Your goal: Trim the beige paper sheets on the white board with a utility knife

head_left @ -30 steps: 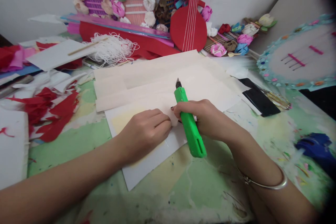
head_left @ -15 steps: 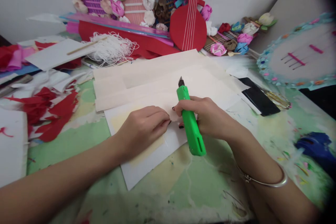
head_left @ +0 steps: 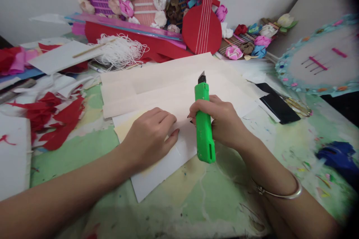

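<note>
On the flat white sheet (head_left: 151,185), the left hand (head_left: 154,130) rests palm-down, fingers loosely bent. At the sheet's right side, the right hand (head_left: 223,117) grips a bright-green plastic cutter (head_left: 204,130), metal blade bared; wide cream paper (head_left: 162,82) lies beyond.

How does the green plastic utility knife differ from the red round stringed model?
The utility knife is slim, the stringed model broad. The knife is in the right hand; the model sits unheld, farther back. The knife shows a blade, the model white strings. Both are brightly coloured.
</note>
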A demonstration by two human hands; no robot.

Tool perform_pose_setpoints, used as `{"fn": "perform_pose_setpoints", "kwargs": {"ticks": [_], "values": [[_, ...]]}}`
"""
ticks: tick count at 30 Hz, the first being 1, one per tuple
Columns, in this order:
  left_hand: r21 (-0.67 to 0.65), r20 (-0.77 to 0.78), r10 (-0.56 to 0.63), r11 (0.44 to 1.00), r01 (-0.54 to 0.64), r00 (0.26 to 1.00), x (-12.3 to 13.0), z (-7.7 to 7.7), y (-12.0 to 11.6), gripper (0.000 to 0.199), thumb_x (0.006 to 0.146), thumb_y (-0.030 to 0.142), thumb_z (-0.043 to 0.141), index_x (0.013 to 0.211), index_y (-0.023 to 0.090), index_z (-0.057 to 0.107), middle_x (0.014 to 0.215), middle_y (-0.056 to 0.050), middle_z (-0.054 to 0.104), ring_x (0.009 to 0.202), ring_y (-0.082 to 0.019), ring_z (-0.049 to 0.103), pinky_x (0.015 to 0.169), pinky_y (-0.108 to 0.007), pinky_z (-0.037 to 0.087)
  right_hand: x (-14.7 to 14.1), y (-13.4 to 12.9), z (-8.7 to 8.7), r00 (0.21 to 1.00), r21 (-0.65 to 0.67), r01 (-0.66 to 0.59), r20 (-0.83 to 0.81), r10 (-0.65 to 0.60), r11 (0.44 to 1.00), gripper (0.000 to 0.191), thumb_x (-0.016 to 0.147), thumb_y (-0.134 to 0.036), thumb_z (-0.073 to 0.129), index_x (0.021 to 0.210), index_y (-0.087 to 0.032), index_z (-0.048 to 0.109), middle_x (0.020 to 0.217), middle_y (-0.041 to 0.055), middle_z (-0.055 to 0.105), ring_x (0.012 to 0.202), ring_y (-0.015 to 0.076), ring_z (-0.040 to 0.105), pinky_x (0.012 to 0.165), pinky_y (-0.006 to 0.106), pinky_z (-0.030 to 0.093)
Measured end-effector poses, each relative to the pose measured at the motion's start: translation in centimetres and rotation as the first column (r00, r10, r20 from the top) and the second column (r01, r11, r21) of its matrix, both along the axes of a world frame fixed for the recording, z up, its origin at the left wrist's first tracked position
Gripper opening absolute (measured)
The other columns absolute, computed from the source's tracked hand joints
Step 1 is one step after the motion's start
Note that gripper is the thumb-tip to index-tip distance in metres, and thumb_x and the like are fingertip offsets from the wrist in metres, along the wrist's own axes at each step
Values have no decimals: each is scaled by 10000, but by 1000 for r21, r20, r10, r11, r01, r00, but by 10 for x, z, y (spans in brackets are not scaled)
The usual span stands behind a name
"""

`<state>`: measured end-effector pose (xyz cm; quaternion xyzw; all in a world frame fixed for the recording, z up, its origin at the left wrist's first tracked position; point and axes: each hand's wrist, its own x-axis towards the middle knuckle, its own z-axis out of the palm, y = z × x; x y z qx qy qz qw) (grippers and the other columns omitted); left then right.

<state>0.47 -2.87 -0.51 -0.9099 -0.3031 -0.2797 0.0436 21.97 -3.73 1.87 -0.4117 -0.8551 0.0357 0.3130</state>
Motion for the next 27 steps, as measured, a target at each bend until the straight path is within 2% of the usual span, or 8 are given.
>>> {"fn": "perform_pose_setpoints", "kwargs": {"ticks": [11, 21, 27], "values": [[78, -49, 76, 994, -72, 996, -4, 5, 4, 164, 880, 141, 510, 816, 116, 659, 750, -76, 646, 714, -250, 628, 624, -365, 498, -4, 0, -1, 997, 184, 25, -72, -12, 983, 261, 714, 1, 595, 833, -227, 555, 753, -39, 676, 798, 163, 607, 726, 287, 452], [136, 86, 73, 987, -84, 994, -7, 2, 14, 155, 909, 146, 486, 880, 151, 638, 824, -58, 692, 776, -211, 670, 673, -313, 506, -8, 0, 0, 995, 242, -2, -92, 24, 970, 220, 747, -33, 575, 845, -229, 561, 771, -14, 702, 796, 183, 599, 734, 312, 458], [142, 85, 90, 985, -102, 992, -8, 5, 15, 156, 906, 138, 470, 889, 192, 616, 862, -47, 708, 816, -214, 674, 714, -328, 525, -13, -4, 1, 993, 222, 76, -103, -54, 972, 186, 812, -71, 539, 849, -243, 600, 731, -7, 678, 738, 178, 581, 711, 313, 457]]}}
